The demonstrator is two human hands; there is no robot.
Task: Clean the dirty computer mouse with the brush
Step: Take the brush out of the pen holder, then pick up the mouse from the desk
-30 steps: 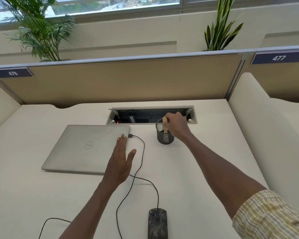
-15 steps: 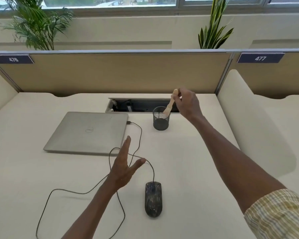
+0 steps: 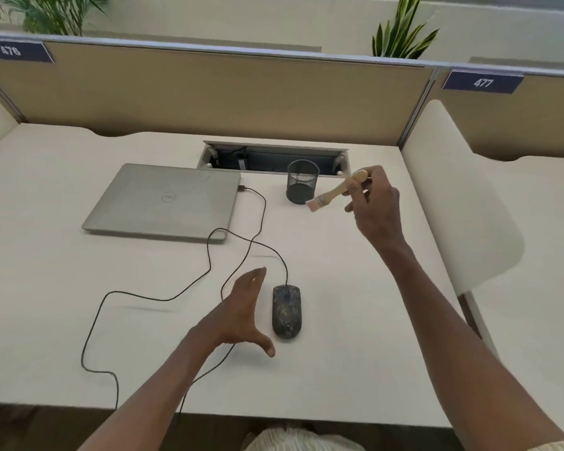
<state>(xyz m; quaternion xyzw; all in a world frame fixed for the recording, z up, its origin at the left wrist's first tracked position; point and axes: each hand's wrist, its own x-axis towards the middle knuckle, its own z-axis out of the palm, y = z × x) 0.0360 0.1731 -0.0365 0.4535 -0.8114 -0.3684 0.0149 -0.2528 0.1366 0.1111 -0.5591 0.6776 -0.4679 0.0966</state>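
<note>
A dark, speckled computer mouse (image 3: 286,311) lies on the white desk (image 3: 339,320), its cable looping left and back to a laptop. My left hand (image 3: 241,312) hovers just left of the mouse, fingers spread and thumb out, holding nothing. My right hand (image 3: 373,203) is raised above the desk's right side and pinches the handle of a small wooden brush (image 3: 334,190). The brush points down-left, its pale bristles close to a black mesh pen cup (image 3: 302,186).
A closed silver laptop (image 3: 166,201) sits at the back left, with the black mouse cable (image 3: 163,297) trailing over the desk's front edge. An open cable tray (image 3: 274,157) runs behind the cup. Tan partition panels (image 3: 209,96) wall the desk at the back and right.
My right hand has lifted the brush out of the pen cup and drawn it right and toward me. My left hand has come back from the laptop to beside the mouse.
</note>
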